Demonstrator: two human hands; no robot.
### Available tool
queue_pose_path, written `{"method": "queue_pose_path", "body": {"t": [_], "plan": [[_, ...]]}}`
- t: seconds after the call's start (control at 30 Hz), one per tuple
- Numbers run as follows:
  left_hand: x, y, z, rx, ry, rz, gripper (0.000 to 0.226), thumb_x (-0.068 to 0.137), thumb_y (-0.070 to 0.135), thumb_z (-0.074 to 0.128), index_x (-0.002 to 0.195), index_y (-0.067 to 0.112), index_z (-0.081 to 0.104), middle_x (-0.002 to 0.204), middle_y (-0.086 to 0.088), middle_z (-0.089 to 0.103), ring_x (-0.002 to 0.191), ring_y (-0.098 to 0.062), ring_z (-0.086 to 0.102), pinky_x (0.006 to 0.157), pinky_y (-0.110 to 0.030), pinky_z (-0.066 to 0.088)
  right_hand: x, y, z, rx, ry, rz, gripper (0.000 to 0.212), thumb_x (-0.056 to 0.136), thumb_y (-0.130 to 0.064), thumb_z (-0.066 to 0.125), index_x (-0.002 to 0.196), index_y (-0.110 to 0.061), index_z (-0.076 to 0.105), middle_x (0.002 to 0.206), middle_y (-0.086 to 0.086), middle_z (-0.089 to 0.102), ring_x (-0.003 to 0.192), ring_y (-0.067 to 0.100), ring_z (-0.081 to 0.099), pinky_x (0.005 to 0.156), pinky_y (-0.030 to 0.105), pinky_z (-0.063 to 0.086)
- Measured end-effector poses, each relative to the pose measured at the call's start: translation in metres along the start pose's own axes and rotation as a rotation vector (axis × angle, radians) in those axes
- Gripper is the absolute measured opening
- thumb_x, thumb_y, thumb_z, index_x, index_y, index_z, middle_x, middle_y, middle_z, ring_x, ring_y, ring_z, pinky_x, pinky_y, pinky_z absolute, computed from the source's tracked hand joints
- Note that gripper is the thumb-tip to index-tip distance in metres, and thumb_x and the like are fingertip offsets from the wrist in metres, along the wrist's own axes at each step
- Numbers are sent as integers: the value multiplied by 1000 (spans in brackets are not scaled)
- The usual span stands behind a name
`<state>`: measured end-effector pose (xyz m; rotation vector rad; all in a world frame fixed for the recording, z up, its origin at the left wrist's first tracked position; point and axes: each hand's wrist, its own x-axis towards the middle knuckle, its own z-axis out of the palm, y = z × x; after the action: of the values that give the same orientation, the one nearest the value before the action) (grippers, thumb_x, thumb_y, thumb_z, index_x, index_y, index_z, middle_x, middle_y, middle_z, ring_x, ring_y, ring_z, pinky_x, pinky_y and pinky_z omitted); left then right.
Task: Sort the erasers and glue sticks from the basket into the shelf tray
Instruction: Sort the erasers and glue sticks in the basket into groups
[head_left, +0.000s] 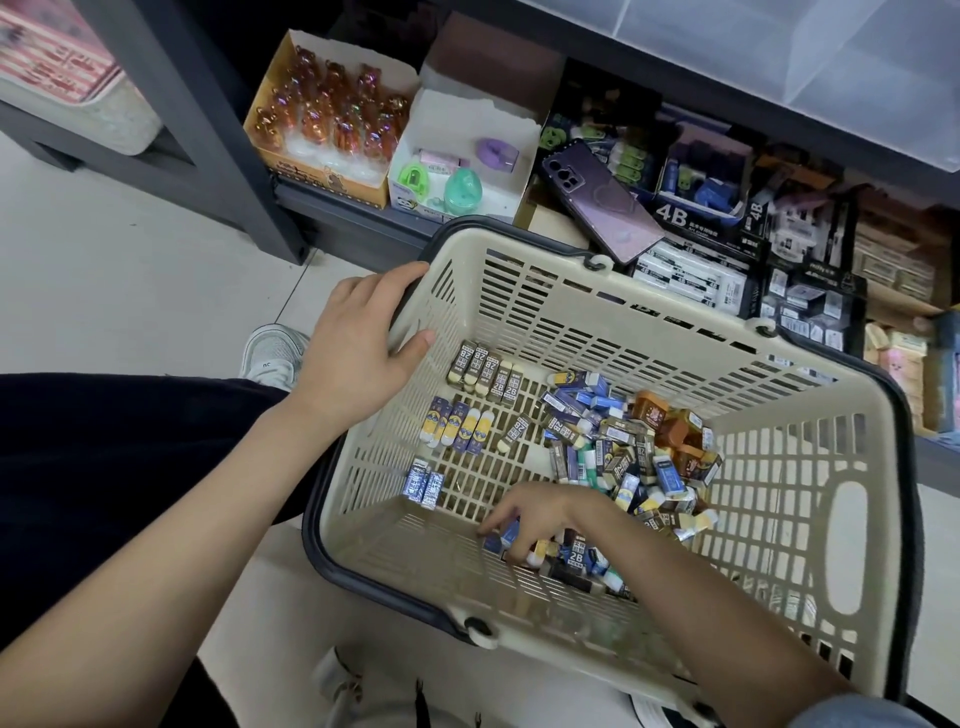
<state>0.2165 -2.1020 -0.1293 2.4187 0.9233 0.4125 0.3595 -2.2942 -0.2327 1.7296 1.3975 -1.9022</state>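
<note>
Left hand (358, 358) fingers wrapped over basket (571, 312) rim, likely to steady it; right hand (540, 522) fingers clenched on erasers (496, 543) beneath them, main pile just beyond the knuckles.

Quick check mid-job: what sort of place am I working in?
Probably a stationery shop: a shopping basket holding loose packaged erasers, shelf boxes marked 4B, and a display carton of orange charms.

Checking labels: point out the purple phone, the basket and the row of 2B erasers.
purple phone (605, 205), head view, middle of its back.
basket (649, 332), head view, far slotted wall.
row of 2B erasers (488, 371), head view, middle eraser of the row.
</note>
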Motion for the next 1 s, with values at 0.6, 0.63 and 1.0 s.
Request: {"method": "queue_pose_path", "body": {"t": [0.6, 0.63, 1.0], "plan": [[-27, 80, 11, -498, -109, -146, 34, 92, 45, 50, 123, 31, 55, 125, 13, 53, 118, -6, 48, 101, -28, 39, -109, -21, -11, 1220, 723, -228, 46, 75, 3, 71, 106, -32, 69, 103, 11, 70, 96, 14, 59, 80, 23, 46], [-32, 94, 15, -722, -276, -324, 40, 88, 52, 49, 126, 39, 50, 130, 18, 48, 125, -5, 44, 105, -32, 38, -116, -26, -12, 1261, 777, -252, 46, 75, 2, 71, 107, -30, 68, 104, 9, 71, 97, 14, 61, 84, 25, 46], [-40, 122, 41, -1599, -505, -1102, 44, 89, 43, 53, 108, 6, 66, 94, -16, 72, 79, -29, 71, 60, -40, 57, -122, -54, -2, 1041, 1009, -310, 45, 92, -1, 53, 111, -42, 57, 129, -8, 57, 112, 17, 61, 97, 40, 50]]}}
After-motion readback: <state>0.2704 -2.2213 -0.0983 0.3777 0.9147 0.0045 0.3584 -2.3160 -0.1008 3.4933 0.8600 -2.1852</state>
